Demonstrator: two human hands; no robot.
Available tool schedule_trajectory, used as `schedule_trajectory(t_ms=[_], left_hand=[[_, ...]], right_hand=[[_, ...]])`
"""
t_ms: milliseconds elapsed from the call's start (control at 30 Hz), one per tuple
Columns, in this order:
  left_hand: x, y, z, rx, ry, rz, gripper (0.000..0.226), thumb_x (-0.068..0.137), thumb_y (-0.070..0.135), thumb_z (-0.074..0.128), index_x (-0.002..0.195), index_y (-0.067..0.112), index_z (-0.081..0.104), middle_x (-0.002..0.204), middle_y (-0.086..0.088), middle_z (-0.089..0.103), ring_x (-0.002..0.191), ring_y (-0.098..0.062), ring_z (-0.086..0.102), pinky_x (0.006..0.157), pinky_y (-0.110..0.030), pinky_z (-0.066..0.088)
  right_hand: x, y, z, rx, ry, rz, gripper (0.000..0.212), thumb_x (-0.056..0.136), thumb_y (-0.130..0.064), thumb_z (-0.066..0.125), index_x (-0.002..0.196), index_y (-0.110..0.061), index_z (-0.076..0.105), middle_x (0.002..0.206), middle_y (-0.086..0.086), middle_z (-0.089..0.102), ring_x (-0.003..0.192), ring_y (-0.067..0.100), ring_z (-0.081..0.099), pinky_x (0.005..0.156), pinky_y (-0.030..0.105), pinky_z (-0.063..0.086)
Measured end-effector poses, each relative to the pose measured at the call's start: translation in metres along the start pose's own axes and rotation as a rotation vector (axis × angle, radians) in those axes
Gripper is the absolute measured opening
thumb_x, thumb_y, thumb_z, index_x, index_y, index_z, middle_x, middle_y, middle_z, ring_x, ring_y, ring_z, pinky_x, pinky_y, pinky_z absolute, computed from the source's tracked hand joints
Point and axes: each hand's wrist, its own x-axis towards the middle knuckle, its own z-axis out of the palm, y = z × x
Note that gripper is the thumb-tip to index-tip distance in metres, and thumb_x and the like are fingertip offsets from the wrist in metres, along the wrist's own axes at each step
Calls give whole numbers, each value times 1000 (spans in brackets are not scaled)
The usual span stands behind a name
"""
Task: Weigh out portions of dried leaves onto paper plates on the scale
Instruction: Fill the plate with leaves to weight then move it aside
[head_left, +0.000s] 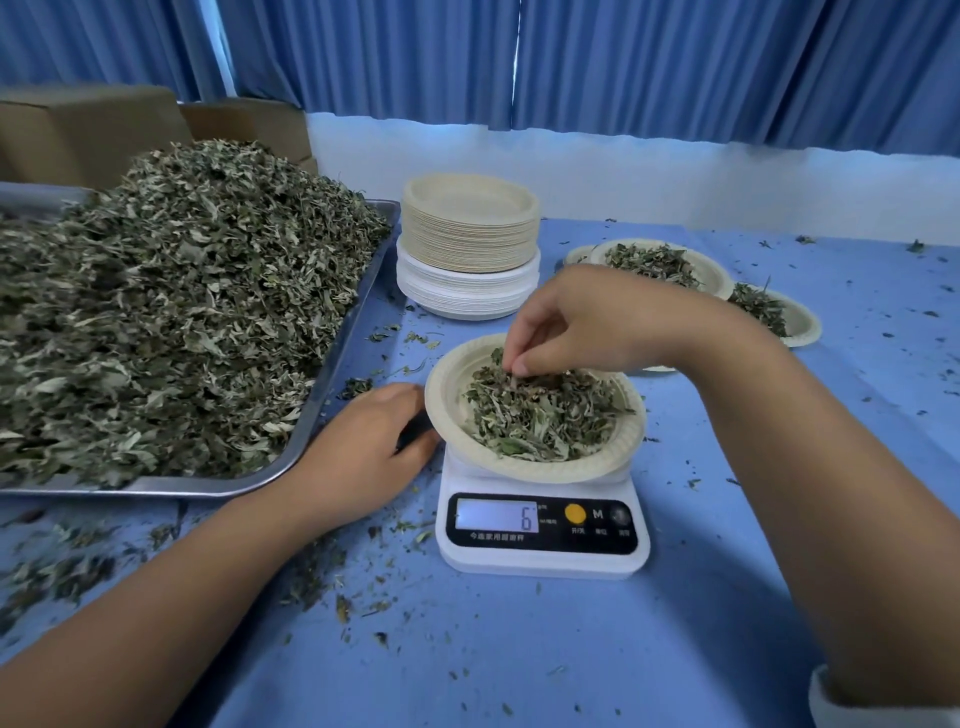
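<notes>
Paper plate (545, 470) sits on the white scale (543, 558), centre of the counter (571, 649); display reads 6. Plate holds a loose mound of dried leaves (545, 421). Right hand (587, 317) above the plate's far side, fingertips pinching a few leaves at the top of the mound. Left hand (363, 452) rests on the counter, touching the plate's left rim; fingertips hidden under the rim, so cannot tell whether it grips. Left of it, a metal tray (208, 487) heaped high with leaves (171, 291). Behind the scale, a tall stack of plates (467, 244). Further right, filled plates (711, 270) lie together. Leaf crumbs scattered over the blue cover. Cardboard boxes (78, 135) behind the tray; blue curtains (623, 62) along the wall.
</notes>
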Motion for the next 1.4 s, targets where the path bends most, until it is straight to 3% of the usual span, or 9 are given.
schedule_trajectory(t_ms=[167,333,667,833,900,1033,1167,1267,1400], left_hand=[[1,0,1,13,-6,0,28,96,26,50,122,18,56,116,2,58,107,-14,51,91,-33,43],[1,-1,0,11,-6,3,26,96,26,50,120,18,57,112,2,58,103,-14,52,89,-34,44],[1,-1,1,1,-2,10,26,96,26,50,120,19,57,112,3,58,102,-13,52,89,-34,44],[0,-1,0,5,-4,6,27,96,27,50,122,19,56,114,3,58,104,-14,52,90,-34,44],[0,0,1,7,-5,3,27,96,27,50,121,18,56,114,3,58,104,-14,52,90,-34,43],[1,2,0,15,7,10,21,95,27,50,111,15,58,103,1,57,94,-16,52,83,-35,44],[2,2,0,15,14,40,19,95,25,50,104,11,59,101,-2,59,90,-18,52,80,-36,43],[-1,5,-2,-1,24,50,17,94,22,51,89,7,57,84,-5,55,76,-20,49,70,-37,41],[-3,7,-5,-21,56,47,17,96,23,46,80,19,43,69,9,42,62,-6,41,60,-25,29]], right_hand=[[-4,-1,-7,55,115,-42,5,84,-20,73,85,-24,76,80,-11,74,76,0,66,72,18,49],[-2,0,-5,41,128,-36,5,84,-21,73,86,-24,76,81,-9,74,77,3,66,73,21,50],[0,-1,0,33,125,-30,8,84,-20,73,81,-28,75,75,-14,72,69,-8,62,61,6,45],[1,-4,1,28,125,-38,7,85,-21,73,83,-27,75,76,-13,72,73,-2,65,67,15,50],[1,-6,4,44,140,-58,6,85,-20,72,85,-25,75,77,-11,73,72,-2,64,64,12,49],[11,-23,14,2,121,-108,7,86,-16,69,87,-21,75,77,-13,70,67,-7,60,56,5,44],[41,-61,23,-128,68,-244,12,86,-11,67,93,-14,76,84,-7,72,75,1,62,68,8,43],[70,-92,37,-206,16,-327,14,86,-13,69,98,-13,76,91,-4,74,83,6,66,72,13,46],[97,-125,68,-299,-68,-407,25,84,-24,74,106,-13,73,100,-2,73,90,11,66,77,20,48]])
